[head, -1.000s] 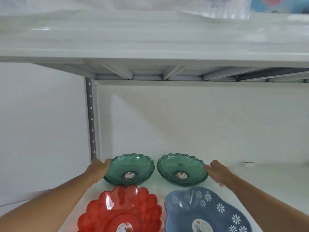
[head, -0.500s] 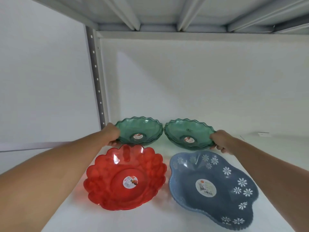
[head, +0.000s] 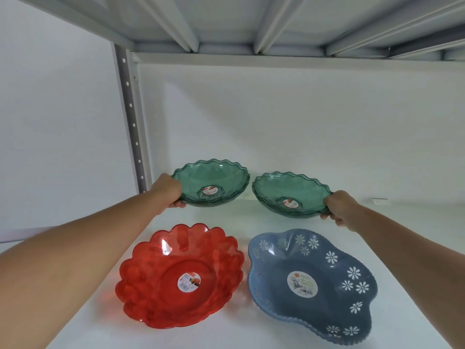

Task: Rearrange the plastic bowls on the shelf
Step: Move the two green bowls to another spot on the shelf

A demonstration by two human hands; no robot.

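Two clear green bowls with wavy rims are at the back of the white shelf [head: 226, 215]. My left hand [head: 167, 192] grips the left rim of the left green bowl [head: 214, 177], which is tilted and lifted off the shelf. The right rim of the right green bowl [head: 289, 190] is gripped by my right hand [head: 339, 207], and this bowl is tilted too. In front lie a red scalloped bowl [head: 181, 275] at the left and a blue bowl with white flowers [head: 312, 283] at the right, each with a sticker inside.
A grey perforated upright post [head: 130, 117] stands at the shelf's back left corner. The ribbed underside of the upper shelf [head: 251, 23] hangs overhead. A white back wall closes the shelf. A small white tag [head: 380, 200] lies at the back right.
The view has dropped to show the whole shelf. Both hands have closed on the green bowls' outer rims and raised and tilted the bowls.
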